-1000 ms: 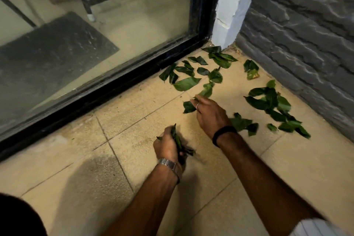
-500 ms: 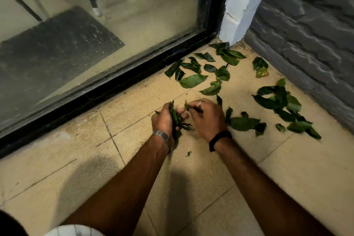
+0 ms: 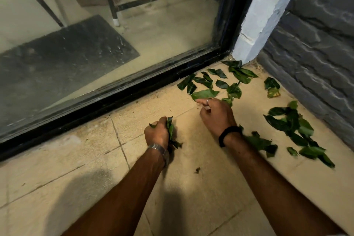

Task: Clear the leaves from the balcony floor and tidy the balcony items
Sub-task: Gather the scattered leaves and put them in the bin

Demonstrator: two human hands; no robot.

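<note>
Green leaves lie scattered on the beige tiled balcony floor. My left hand grips a bunch of gathered leaves just above the tiles. My right hand is stretched forward, its index finger touching the near edge of a large leaf; its other fingers are curled and hold nothing. Several more leaves lie beyond it by the door track, and another cluster lies to the right near the wall. A few leaves sit beside my right wrist.
A black-framed glass sliding door runs along the left and far side. A white pillar stands in the corner, and a dark stone wall bounds the right. A tiny leaf scrap lies between my forearms.
My hands were together, the right one passing a leaf into the left hand's bunch. Now the right hand has reached forward to the large leaf, and the left hand stays back with the bunch.
</note>
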